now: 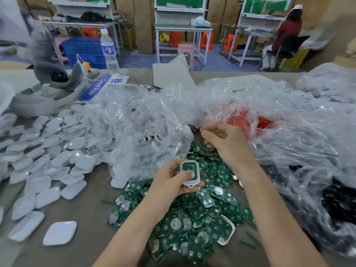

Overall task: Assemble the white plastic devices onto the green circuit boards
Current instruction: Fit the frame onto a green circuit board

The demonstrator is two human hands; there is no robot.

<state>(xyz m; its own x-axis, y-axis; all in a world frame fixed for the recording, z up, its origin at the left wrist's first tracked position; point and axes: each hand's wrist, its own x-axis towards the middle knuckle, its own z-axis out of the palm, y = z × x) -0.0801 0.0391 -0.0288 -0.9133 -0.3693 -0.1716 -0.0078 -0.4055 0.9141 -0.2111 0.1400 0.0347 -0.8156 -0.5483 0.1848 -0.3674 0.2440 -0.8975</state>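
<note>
**One board sits in its shell, a big heap to go**

Closest in, under both arms, lies a heap of green circuit boards. Most of them are bare. One finished shell with a board inside lies in the heap, just under the right arm. Out to the left of the left arm, lots of white covers are spread over the table.

The left hand is curled round a white plastic device. Its thumb presses on the green board that sits inside it. The right hand is a bit farther out, past the left hand, with bent fingers over the far edge of the heap. It is too blurry to tell if it pinches anything.

Beyond the left hand is a clear bag of white pieces. Beyond the right hand is a bag with red parts. Far past both hands stands a water bottle.

I think the job has only just begun. Only two boards can be seen in shells, and the rest of the heap needs doing
</note>
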